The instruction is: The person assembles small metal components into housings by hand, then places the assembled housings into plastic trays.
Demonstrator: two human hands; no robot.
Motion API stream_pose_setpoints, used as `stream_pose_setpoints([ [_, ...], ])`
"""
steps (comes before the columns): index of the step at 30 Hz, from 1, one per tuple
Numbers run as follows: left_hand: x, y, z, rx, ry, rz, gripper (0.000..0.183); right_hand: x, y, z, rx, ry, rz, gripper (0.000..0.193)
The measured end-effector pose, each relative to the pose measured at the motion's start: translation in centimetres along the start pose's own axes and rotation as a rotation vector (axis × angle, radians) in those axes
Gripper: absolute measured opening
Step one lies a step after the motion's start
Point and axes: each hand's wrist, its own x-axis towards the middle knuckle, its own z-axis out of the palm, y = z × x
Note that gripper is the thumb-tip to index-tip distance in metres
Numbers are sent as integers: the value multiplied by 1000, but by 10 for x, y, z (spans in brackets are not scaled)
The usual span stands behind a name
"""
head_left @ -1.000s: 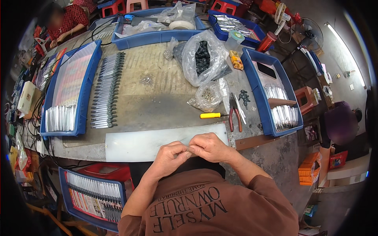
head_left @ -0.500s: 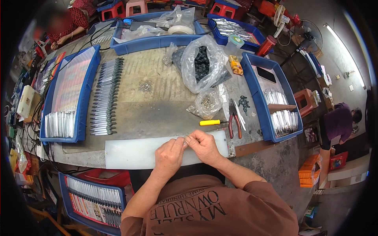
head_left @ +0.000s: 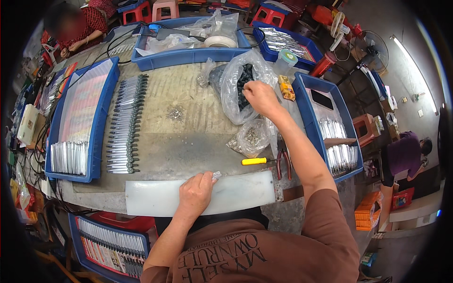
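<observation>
My left hand [head_left: 196, 192] is closed above the white board at the table's near edge. A small, shiny, clear or silvery piece [head_left: 216, 175] sticks out past its fingertips; its kind is too small to tell. My right hand [head_left: 262, 98] reaches out to the open clear plastic bag [head_left: 229, 94], its bent fingers at the small dark parts [head_left: 242, 75] inside. Those fingertips are partly hidden, so anything between them does not show. The white board [head_left: 155, 195] lies under my left hand.
A yellow-handled screwdriver [head_left: 255, 161], red-handled pliers [head_left: 284, 162] and a bag of small metal bits [head_left: 252, 137] lie near my right forearm. To the left are a row of slim tools [head_left: 125, 125] and a blue tray [head_left: 96, 162]; another blue tray [head_left: 302, 89] stands right.
My hands were together over the white board. The right has moved forward to the bag of dark parts; the left stays over the board, with the small shiny piece now showing.
</observation>
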Motion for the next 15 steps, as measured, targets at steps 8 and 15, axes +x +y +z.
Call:
stream_pose_setpoints([
  [8,3,1,-2,-5,-36,-21,19,23,15,34,-389,-606,61,19],
  [15,4,2,-2,-5,-42,-25,17,15,27,31,-225,-350,54,20],
])
